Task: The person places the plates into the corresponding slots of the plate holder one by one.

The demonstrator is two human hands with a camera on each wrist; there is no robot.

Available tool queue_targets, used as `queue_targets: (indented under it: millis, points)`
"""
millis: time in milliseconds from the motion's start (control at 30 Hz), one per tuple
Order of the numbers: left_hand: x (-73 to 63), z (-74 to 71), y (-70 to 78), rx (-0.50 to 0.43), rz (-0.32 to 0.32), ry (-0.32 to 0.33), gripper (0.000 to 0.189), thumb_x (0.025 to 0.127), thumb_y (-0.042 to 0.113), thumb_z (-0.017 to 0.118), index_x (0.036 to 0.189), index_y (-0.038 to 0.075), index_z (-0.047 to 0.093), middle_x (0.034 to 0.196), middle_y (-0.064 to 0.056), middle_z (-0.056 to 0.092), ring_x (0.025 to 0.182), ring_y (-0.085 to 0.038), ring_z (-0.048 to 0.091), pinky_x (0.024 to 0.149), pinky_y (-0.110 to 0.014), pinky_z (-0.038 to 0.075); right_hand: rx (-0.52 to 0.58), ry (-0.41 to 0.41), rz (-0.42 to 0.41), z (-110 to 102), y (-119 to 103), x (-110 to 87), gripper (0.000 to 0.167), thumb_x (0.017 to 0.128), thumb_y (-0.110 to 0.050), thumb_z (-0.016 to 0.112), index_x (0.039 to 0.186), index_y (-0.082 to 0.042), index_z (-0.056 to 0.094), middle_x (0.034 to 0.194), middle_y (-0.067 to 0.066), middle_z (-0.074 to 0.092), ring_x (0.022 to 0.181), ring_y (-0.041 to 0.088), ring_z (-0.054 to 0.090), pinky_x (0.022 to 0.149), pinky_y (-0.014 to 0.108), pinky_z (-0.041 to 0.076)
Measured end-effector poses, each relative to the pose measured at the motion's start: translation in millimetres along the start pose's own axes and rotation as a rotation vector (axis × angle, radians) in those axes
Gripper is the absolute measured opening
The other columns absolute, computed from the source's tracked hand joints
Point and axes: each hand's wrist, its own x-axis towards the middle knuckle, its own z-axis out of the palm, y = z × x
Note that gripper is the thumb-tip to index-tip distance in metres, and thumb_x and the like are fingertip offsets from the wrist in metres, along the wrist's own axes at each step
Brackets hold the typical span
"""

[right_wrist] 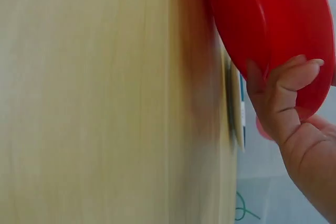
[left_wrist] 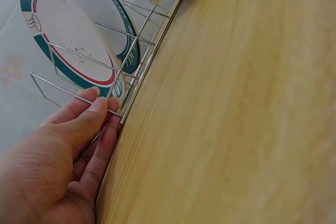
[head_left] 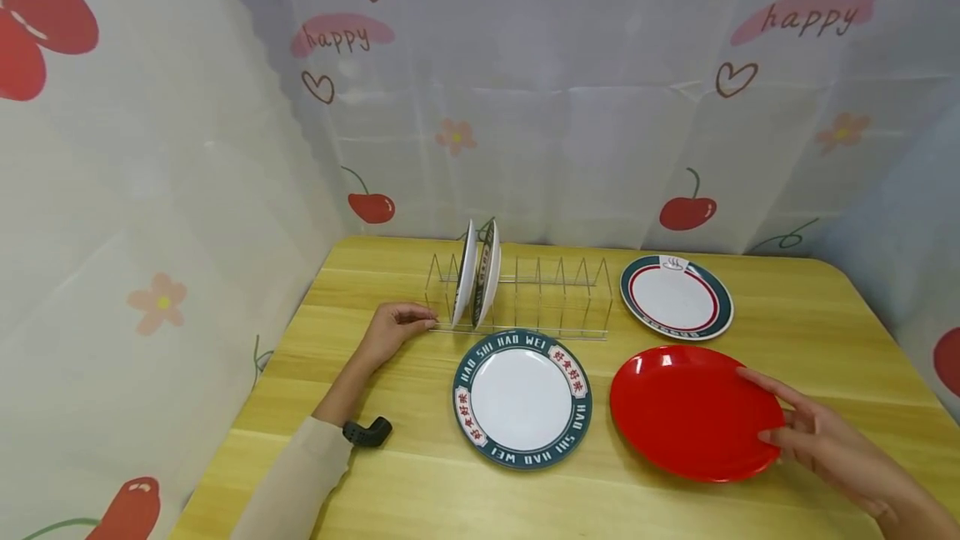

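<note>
My left hand (head_left: 390, 327) pinches the left end of a wire plate rack (head_left: 562, 332) with thumb and fingers. Two plates stand on edge in its left slots: a white plate (head_left: 464, 273) with a dark green rim, and beside it a patterned-rim plate (head_left: 489, 277). In the left wrist view the nearer plate (left_wrist: 65, 35) shows a red ring inside its green rim. A glossy red plate (head_left: 690, 411) is gripped at its right edge by my right hand (head_left: 817, 436), thumb on top. The right wrist view shows it tilted and raised off the table.
Flat in front of the rack lies a white plate (head_left: 520, 398) with a lettered green rim. A smaller plate (head_left: 677, 297) with a green rim and red ring lies right of the rack. The wooden table (head_left: 412, 490) meets a cherry-printed curtain (head_left: 540, 148) behind.
</note>
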Motion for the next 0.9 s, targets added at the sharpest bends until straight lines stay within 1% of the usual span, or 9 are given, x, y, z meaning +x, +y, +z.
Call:
queue_targets:
  millis: [67,133,200,267,400,567,633,800,900]
  points:
    - [-0.6,0.0,-1.5,0.002,-0.001,-0.001,0.011,0.090,0.011,0.079,0.100,0.007,0.081,0.099,-0.007,0.078,0.095,-0.020,0.073,0.080,-0.027,0.059,-0.007,0.014,-0.009,4,-3,-0.4,0.072,0.105,0.000,0.049,0.162,-0.036,0.024,0.130,-0.038,0.046,0.109,-0.001,0.057,0.090,0.042,0.058]
    - [-0.9,0.3,-1.8,0.005,-0.001,0.001,0.011,0.089,0.011,0.079,0.100,0.008,0.081,0.099,-0.006,0.078,0.094,-0.019,0.073,0.080,-0.027,0.059,-0.045,0.055,0.003,9,-5,-0.7,0.075,0.104,-0.002,0.051,0.164,-0.031,0.016,0.130,-0.038,0.044,0.108,-0.003,0.056,0.089,0.042,0.059]
    - [-1.0,0.5,-1.7,0.012,0.003,0.002,0.011,0.089,0.011,0.079,0.100,0.008,0.081,0.099,-0.005,0.078,0.094,-0.019,0.073,0.080,-0.028,0.059,-0.075,0.087,0.013,15,-9,-1.5,0.078,0.104,-0.005,0.054,0.165,-0.028,0.011,0.130,-0.035,0.040,0.108,-0.003,0.056,0.088,0.044,0.059]
    - [-0.9,0.5,-1.4,0.017,0.004,0.003,0.011,0.089,0.011,0.079,0.100,0.008,0.081,0.098,-0.005,0.078,0.094,-0.019,0.073,0.080,-0.028,0.059,-0.088,0.094,-0.009,21,-13,-2.4,0.082,0.103,-0.003,0.054,0.165,-0.026,0.006,0.135,-0.030,0.037,0.109,0.000,0.057,0.086,0.046,0.059]
    - [-0.8,0.1,-0.3,0.022,-0.002,0.006,0.011,0.089,0.012,0.079,0.100,0.009,0.081,0.098,-0.004,0.078,0.094,-0.018,0.073,0.081,-0.028,0.059,-0.091,0.090,-0.055,30,-23,-3.3,0.086,0.102,-0.002,0.054,0.165,-0.030,0.002,0.141,-0.020,0.030,0.111,0.006,0.059,0.084,0.051,0.059]
    - [-1.8,-0.5,-0.1,0.027,0.002,0.004,0.011,0.089,0.014,0.079,0.100,0.011,0.082,0.098,-0.004,0.078,0.095,-0.019,0.073,0.081,-0.028,0.059,-0.126,0.147,-0.063,41,-37,-2.4,0.085,0.102,-0.006,0.058,0.164,-0.035,0.006,0.140,-0.015,0.034,0.110,0.009,0.058,0.083,0.050,0.060]
    - [-2.0,-0.6,-0.4,0.024,0.002,0.004,0.012,0.089,0.014,0.080,0.100,0.011,0.082,0.098,-0.003,0.078,0.094,-0.019,0.073,0.081,-0.028,0.059,-0.130,0.152,-0.104,45,-43,-3.0,0.084,0.102,-0.004,0.057,0.164,-0.035,0.008,0.141,-0.013,0.035,0.110,0.011,0.058,0.082,0.050,0.060]
    - [-2.0,-0.6,-0.4,0.021,0.008,0.004,0.012,0.089,0.015,0.080,0.100,0.011,0.081,0.098,-0.004,0.078,0.094,-0.020,0.073,0.081,-0.029,0.059,-0.116,0.131,-0.258,57,-61,-3.5,0.082,0.101,0.004,0.053,0.164,-0.032,0.013,0.146,-0.006,0.036,0.112,0.016,0.061,0.079,0.048,0.061]
    - [-1.7,0.0,0.5,0.022,0.005,0.002,0.012,0.089,0.015,0.079,0.101,0.011,0.081,0.099,-0.004,0.078,0.095,-0.020,0.073,0.081,-0.029,0.059,-0.119,0.131,-0.325,66,-74,-3.1,0.083,0.100,0.007,0.053,0.164,-0.029,0.014,0.148,-0.003,0.035,0.112,0.016,0.063,0.079,0.046,0.062]
